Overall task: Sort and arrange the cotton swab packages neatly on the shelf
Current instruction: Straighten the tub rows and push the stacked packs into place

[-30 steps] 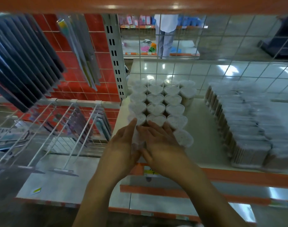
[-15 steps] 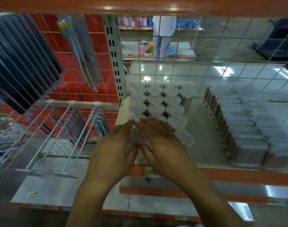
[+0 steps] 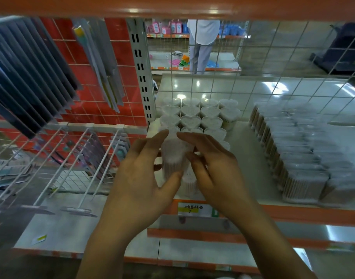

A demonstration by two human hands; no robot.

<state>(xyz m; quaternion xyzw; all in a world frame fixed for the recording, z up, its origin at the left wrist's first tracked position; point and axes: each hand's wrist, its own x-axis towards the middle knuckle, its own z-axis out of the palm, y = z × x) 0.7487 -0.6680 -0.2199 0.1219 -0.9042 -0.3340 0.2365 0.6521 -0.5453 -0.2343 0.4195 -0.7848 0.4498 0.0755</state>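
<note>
The left hand (image 3: 140,178) and right hand (image 3: 217,168) have lifted the front cotton swab package (image 3: 173,158) off the shelf (image 3: 251,158), gripping it between them.

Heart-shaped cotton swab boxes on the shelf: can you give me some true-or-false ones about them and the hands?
1. The left hand and right hand both hold one clear heart-shaped cotton swab box. True.
2. The other heart-shaped boxes stand in rows behind it. True.
3. The clear rectangular swab packs sit left of the heart-shaped boxes. False: those packs sit to the right.
4. The shelf's front edge is blue. False: it is orange.
</note>
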